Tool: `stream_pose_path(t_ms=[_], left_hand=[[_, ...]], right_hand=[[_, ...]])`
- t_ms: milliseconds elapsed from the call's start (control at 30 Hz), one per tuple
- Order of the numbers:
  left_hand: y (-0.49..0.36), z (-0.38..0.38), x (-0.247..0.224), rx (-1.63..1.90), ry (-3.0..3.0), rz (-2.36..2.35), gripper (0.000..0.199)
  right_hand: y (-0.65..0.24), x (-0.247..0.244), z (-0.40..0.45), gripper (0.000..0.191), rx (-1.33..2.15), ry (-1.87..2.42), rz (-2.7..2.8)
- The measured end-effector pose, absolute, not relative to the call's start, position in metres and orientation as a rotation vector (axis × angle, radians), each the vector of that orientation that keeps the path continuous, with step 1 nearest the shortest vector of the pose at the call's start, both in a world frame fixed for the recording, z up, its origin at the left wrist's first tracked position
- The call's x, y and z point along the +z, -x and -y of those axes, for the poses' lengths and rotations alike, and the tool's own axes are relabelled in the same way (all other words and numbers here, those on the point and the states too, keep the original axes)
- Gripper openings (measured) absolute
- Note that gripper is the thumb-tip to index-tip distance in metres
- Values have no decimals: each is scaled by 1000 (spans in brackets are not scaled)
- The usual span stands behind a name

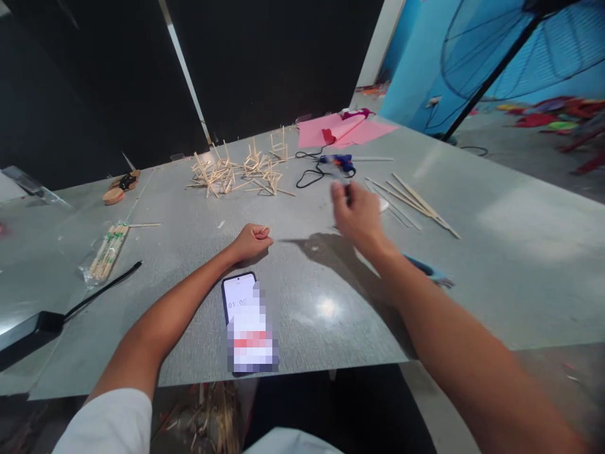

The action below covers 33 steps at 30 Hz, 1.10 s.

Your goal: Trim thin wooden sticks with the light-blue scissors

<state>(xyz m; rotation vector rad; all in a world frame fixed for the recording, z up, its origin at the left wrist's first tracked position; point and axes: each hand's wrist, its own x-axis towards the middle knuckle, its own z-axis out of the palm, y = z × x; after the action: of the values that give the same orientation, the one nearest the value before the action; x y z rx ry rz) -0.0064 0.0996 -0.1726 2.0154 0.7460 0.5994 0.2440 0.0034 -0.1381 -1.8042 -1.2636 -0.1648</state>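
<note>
My left hand (254, 242) rests closed on the grey table, above the top end of a phone (243, 315) showing a timer. Whatever its curled fingers hold, if anything, is hidden. My right hand (357, 211) is raised over the table, closed and blurred, with something dark showing between thumb and fingers. Just beyond it lies a blue glue gun (345, 165) with a black cord. Several small frames of thin wooden sticks (227, 173) stand left of the glue gun. Loose bamboo sticks (425, 205) lie to the right. Partly behind my right forearm is a blue-handled tool (428, 270).
Pink paper (335, 129) lies at the back edge. On the left are a plastic-wrapped bundle of sticks (108, 252), a black cable (104, 290) and a round wooden piece (113, 196). A stand fan (524, 44) is at the right, off the table.
</note>
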Motion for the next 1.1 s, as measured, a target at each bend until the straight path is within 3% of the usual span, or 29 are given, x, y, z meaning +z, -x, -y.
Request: stream_pose_path(t_ms=[133, 300, 667, 867, 967, 1100], left_hand=[[5, -98, -172, 629, -1968, -799, 33], [4, -100, -174, 608, -2001, -775, 17], [4, -100, -176, 625, -1908, -790, 19], [7, -98, -176, 549, -2053, -700, 36], [7, -99, -172, 570, -2000, -738, 36], [7, -100, -171, 594, -1969, -766, 37]], right_hand=[[-190, -149, -3, 64, -18, 1979, 1807], [-169, -158, -6, 69, -64, 2036, 2163], [-166, -164, -12, 79, -58, 2037, 2073], [-239, -148, -26, 93, -77, 2237, 1288], [-253, -144, -19, 88, -112, 2164, 1248], [-216, -145, -7, 76, -30, 2034, 1650]])
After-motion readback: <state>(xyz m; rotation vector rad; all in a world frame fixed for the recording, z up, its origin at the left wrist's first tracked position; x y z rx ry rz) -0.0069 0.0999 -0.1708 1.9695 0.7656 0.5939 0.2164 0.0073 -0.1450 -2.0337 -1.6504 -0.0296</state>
